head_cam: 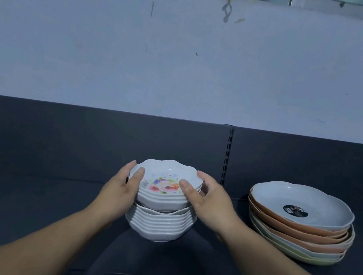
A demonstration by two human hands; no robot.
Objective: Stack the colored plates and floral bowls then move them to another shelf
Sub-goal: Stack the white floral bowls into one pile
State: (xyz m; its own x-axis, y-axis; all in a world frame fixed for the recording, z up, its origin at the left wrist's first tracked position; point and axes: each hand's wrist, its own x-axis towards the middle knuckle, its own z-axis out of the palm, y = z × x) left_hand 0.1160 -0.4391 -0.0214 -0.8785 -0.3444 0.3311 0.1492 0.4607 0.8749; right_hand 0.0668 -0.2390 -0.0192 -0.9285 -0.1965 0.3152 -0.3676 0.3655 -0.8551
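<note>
A tall stack of white floral bowls [160,219] stands on the dark shelf [25,196] in the middle of the view. Its upper group of bowls [162,181] sits slightly askew on the lower group. My left hand [121,189] grips the left rim of the upper bowls, thumb over the edge. On the opposite rim, my right hand [206,200] holds them the same way. To the right lies a stack of colored plates [299,223], pale blue on top, then orange, white and light green ones.
A dark back panel with a slotted upright [227,153] rises behind the shelf. Above it is a pale blue wall [186,67] with a window ledge at the top. A black round sticker [295,211] marks the top plate.
</note>
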